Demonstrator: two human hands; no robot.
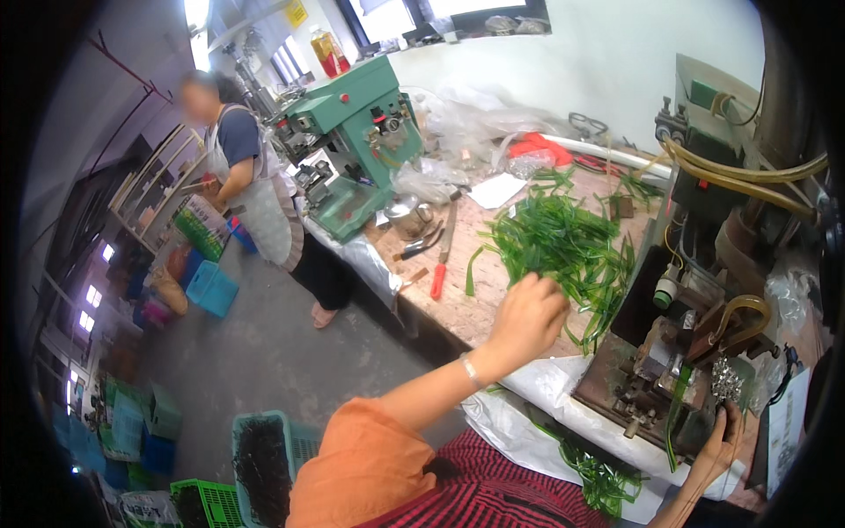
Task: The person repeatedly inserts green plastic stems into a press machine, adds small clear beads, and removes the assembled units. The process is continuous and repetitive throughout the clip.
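Left hand (528,312): fingers closed on thin, glossy green plastic strips (559,238) heaped on the worn wooden bench (466,299). Right hand (723,436): near right, touching the rusty metal machine (669,370); grip unclear. Near left, a teal plastic crate (286,444) holds dark pieces.

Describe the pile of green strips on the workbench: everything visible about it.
The pile of green strips is a loose, criss-crossed heap of long, narrow, flat pieces, bright green and thin like leaf or plastic. It lies on the wooden workbench, beside the machine on the right. The left hand reaches into its near edge, fingers closed among the strips. A few stray strips lie farther back.
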